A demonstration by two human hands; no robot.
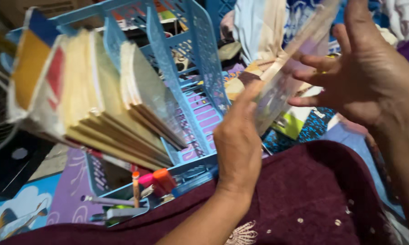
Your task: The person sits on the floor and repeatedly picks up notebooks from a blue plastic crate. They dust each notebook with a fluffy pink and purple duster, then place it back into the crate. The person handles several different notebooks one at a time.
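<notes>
A person's two bare hands hold a thin book [286, 68] in a clear plastic cover, blurred by motion, at about two o'clock in the head view. The left hand [236, 145] rises from six o'clock, its back to the camera, fingers pressed together and laid flat against the near face of the book. The right hand [372, 77], entering from three o'clock, shows its palm side with fingers spread wide; the fingertips [304, 61] touch the far edge of the book, so the book sits tilted between the two hands.

At nine to eleven o'clock a pale blue plastic rack [195, 50] with slotted dividers leans over, packed with a row of worn exercise books [100, 95] whose yellowed pages fan toward the camera. The outermost book [32, 68] at nine o'clock has an orange, red and blue cover. Below the rack, at seven o'clock, its tray [123, 195] holds pens and an orange marker [161, 179], just beside the left wrist.

A dark maroon cloth [313, 195] with small pale dots covers the lap from five to six o'clock. Behind the hands, at twelve to one o'clock, patterned fabrics [263, 27] lie in a heap; what lies under them cannot be told.
</notes>
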